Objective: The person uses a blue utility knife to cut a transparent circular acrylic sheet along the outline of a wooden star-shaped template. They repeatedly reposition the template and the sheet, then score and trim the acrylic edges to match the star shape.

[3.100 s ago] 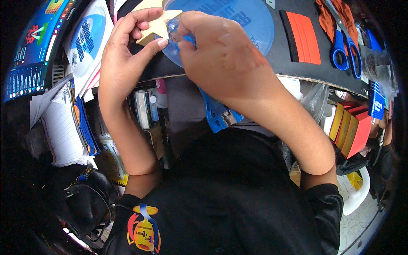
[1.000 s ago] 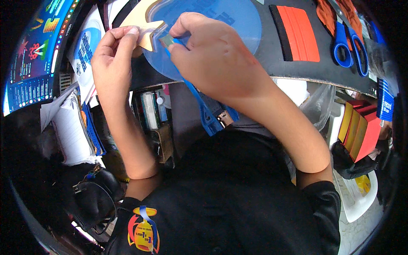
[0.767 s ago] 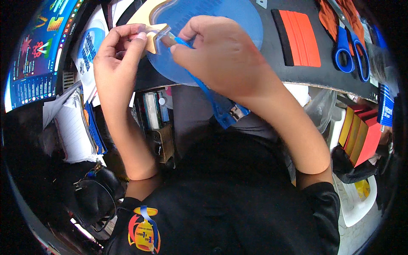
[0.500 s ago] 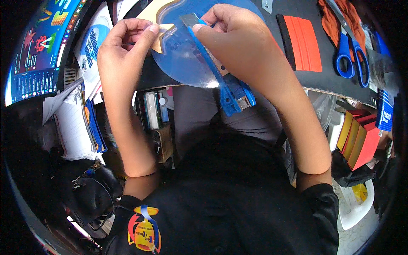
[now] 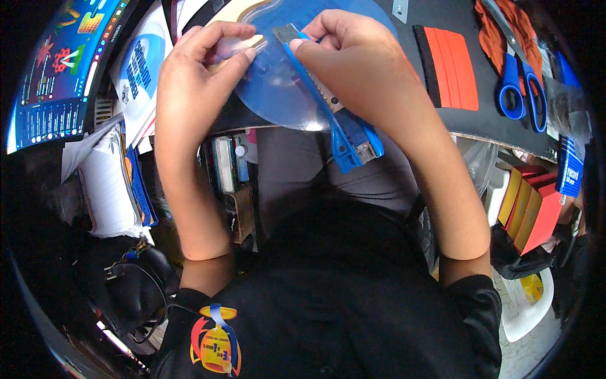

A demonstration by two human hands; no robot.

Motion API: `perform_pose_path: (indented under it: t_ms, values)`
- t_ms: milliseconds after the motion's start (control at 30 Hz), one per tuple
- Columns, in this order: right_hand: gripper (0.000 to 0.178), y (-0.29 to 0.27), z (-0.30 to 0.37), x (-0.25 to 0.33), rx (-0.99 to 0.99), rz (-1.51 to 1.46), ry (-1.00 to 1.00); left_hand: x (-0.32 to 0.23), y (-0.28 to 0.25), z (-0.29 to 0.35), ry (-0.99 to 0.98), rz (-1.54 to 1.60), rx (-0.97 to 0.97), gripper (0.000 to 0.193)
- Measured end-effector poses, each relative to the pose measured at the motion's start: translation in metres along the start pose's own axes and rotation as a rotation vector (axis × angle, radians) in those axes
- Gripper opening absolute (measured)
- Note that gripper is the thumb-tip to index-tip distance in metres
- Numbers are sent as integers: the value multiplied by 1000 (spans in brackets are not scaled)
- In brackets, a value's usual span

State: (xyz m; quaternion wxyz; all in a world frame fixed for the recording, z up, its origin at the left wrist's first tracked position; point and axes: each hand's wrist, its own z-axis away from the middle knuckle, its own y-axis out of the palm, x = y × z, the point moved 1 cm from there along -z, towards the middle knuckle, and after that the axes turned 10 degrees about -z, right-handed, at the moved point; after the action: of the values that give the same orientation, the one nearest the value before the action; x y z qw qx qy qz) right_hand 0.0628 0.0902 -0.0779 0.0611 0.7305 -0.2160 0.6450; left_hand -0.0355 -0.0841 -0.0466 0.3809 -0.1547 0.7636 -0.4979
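Note:
My right hand [image 5: 356, 57] grips a blue utility knife [image 5: 315, 88], its blade end up near the fingertips and its handle hanging past the table's front edge. A translucent blue round sheet [image 5: 284, 104] lies beneath both hands on the black table. My left hand [image 5: 205, 69] is closed in a pinch on a piece of clear film with a cream edge [image 5: 257, 42], at the round sheet's left side. The blade end of the knife is close to this film, with a small gap between them. The left hand's fingers hide part of the film.
On the table's right lie an orange squeegee [image 5: 449, 68], blue-handled scissors [image 5: 521, 85] and an orange cloth [image 5: 495, 35]. A lit screen [image 5: 60, 69] and a printed white sheet [image 5: 139, 82] are at left. Red and yellow box-like items [image 5: 533, 211] stand at lower right.
My left hand has shifted right, bringing the pinched film closer to the blade end; its cream part now shows less. My right hand and the utility knife have moved only slightly.

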Motion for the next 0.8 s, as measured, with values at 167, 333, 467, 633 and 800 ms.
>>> perform_pose_path:
  t_ms: [167, 333, 467, 633, 800]
  values:
    - [21, 0, 2, -1, 19, 69, -26, 4, -1, -3, -121, -23, 6, 18]
    - [22, -3, 0, 9, 117, -15, 130, 11, 3, -1, -235, 106, -23, 20]
    - [27, -22, -15, 29, 327, 34, 369, 12, -7, -2, -172, 13, 5, 21]
    - [20, -39, -19, 51, 328, -122, 406, -9, -15, -5, 389, -359, -21, 26]
    - [20, -37, -20, 55, 190, -45, 416, -21, -19, -15, 423, -567, 110, 21]
